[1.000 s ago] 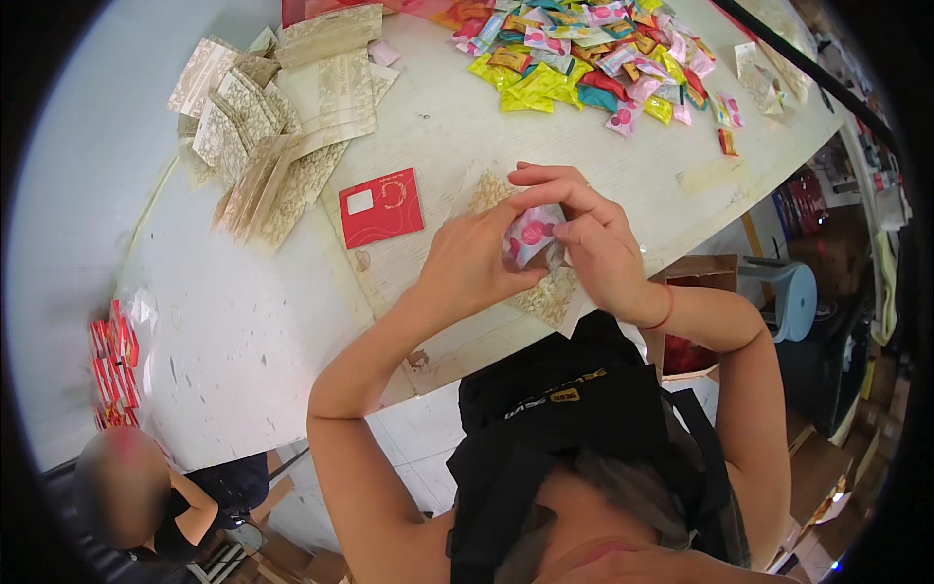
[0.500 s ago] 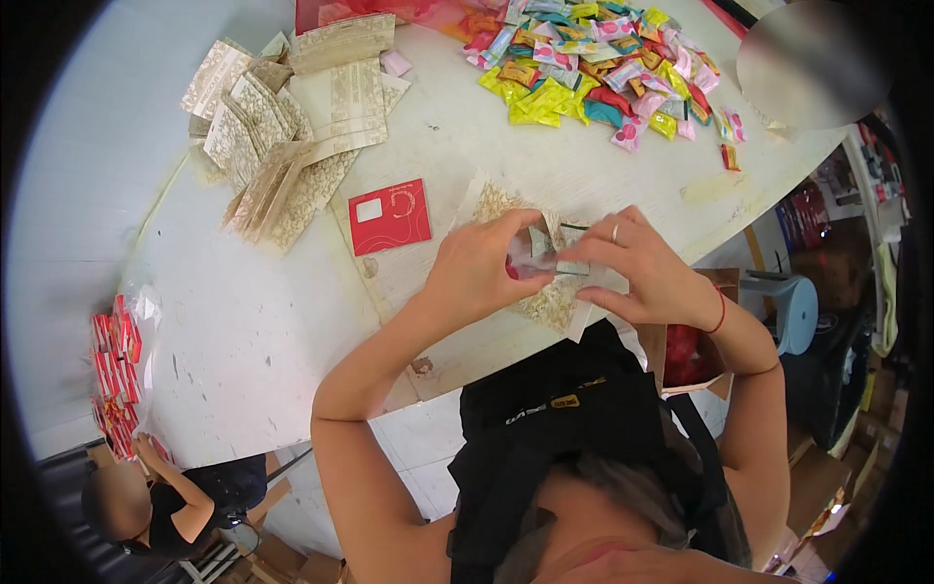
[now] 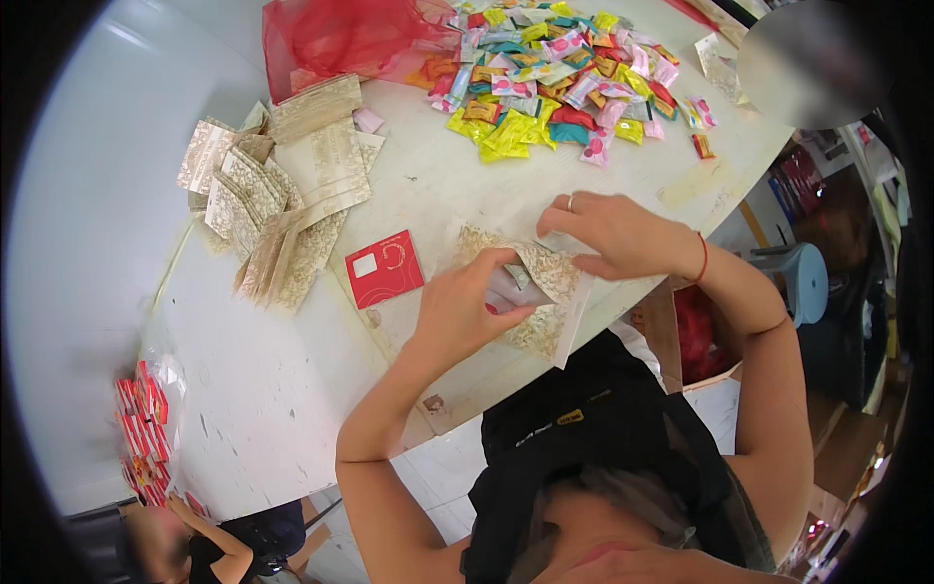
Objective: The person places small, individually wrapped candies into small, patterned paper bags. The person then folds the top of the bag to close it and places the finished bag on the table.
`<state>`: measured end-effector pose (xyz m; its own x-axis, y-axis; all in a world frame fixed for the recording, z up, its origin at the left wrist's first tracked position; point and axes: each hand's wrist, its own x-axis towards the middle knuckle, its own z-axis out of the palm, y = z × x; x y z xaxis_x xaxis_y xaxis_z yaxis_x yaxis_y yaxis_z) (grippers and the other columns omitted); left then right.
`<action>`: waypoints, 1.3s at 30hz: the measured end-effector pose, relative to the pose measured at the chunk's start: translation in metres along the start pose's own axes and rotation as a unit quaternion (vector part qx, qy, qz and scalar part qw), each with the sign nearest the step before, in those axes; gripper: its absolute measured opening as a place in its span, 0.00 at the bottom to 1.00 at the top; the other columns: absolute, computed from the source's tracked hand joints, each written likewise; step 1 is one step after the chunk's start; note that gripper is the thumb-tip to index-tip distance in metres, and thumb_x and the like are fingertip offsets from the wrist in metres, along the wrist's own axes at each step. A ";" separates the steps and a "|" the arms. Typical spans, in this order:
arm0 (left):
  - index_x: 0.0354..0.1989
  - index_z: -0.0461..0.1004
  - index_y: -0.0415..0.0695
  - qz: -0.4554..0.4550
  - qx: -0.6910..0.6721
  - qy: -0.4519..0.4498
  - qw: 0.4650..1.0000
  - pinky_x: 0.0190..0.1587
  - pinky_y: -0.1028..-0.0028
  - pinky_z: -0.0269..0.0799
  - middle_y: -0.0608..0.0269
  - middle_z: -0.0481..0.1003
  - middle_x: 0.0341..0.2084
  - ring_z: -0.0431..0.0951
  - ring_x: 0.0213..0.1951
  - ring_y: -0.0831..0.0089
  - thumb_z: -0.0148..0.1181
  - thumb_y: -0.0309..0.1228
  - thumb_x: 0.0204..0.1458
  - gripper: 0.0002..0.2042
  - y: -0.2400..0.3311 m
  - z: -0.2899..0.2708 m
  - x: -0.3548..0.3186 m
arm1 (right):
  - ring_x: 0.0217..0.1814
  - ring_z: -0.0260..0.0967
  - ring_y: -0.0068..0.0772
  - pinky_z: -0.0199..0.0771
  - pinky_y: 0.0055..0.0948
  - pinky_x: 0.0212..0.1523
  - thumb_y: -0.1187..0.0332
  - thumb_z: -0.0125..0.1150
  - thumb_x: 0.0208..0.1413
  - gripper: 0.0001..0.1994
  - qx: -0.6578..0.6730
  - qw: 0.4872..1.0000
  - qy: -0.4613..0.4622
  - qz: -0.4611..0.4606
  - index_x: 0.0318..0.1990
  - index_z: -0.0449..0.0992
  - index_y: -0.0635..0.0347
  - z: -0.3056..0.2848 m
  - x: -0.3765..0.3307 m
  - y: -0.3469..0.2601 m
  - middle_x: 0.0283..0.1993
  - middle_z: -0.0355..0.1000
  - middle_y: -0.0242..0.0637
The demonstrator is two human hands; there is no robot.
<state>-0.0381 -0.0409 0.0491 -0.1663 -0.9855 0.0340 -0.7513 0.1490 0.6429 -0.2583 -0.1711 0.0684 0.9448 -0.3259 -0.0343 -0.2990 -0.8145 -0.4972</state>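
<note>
A gold-and-white patterned paper bag (image 3: 550, 331) lies at the table's near edge, its mouth spread. My left hand (image 3: 457, 307) grips the bag at the left of its mouth, thumb and forefinger curved apart around the opening. Inside, a greyish, see-through item with a bit of red shows in part; its kind I cannot make out. My right hand (image 3: 628, 234), with a ring and a red wrist string, is beside the bag's right edge. Its fingers are bent and apart, holding nothing; the thumb is close to the paper. Left of the bag lies a flat red card (image 3: 385, 270) with a white window.
Folded patterned paper bags (image 3: 282, 195) are stacked at the back left. A heap of wrapped sweets (image 3: 555, 83) lies at the back, beside a red mesh bag (image 3: 341, 44). Red packets (image 3: 146, 428) lie near another person (image 3: 209, 545) at lower left. A blue stool (image 3: 803, 282) stands right.
My right hand has drawn back from the bag's mouth to its right side, and its fingers have left the opening. My left hand keeps hold of the bag. The view has shifted.
</note>
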 end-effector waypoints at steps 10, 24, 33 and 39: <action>0.53 0.71 0.42 -0.007 0.001 0.029 1.000 0.34 0.67 0.74 0.56 0.78 0.39 0.80 0.29 0.62 0.73 0.37 0.41 0.29 -0.014 -0.005 0.001 | 0.32 0.74 0.40 0.74 0.35 0.36 0.73 0.64 0.50 0.10 0.229 0.961 0.149 0.053 0.41 0.73 0.60 -0.002 0.025 0.025 0.35 0.71 0.41; 0.55 0.67 0.45 0.001 0.005 0.021 1.000 0.34 0.63 0.74 0.54 0.79 0.32 0.80 0.32 0.58 0.72 0.38 0.42 0.30 -0.011 -0.005 0.004 | 0.44 0.70 0.41 0.71 0.36 0.45 0.75 0.61 0.46 0.16 -0.143 0.958 0.238 -0.076 0.45 0.74 0.61 0.005 0.090 0.077 0.42 0.73 0.39; 0.54 0.69 0.46 0.005 0.024 0.019 1.000 0.29 0.65 0.73 0.55 0.78 0.28 0.79 0.27 0.61 0.73 0.39 0.41 0.30 -0.006 -0.006 0.006 | 0.44 0.67 0.44 0.69 0.38 0.45 0.72 0.58 0.46 0.13 -0.225 0.928 0.269 -0.124 0.41 0.74 0.61 0.044 0.114 0.077 0.37 0.71 0.41; 0.53 0.71 0.40 -0.010 0.021 0.016 1.000 0.26 0.75 0.68 0.57 0.79 0.36 0.70 0.19 0.76 0.76 0.33 0.37 0.31 -0.007 -0.003 0.006 | 0.41 0.69 0.39 0.69 0.38 0.42 0.74 0.55 0.45 0.10 -0.001 0.963 0.265 -0.050 0.38 0.71 0.58 0.059 0.112 0.062 0.40 0.70 0.39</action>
<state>-0.0325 -0.0480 0.0470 -0.1309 -0.9903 0.0464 -0.7807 0.1318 0.6109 -0.1633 -0.2297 -0.0171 0.7681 -0.4438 0.4616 -0.2099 -0.8555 -0.4733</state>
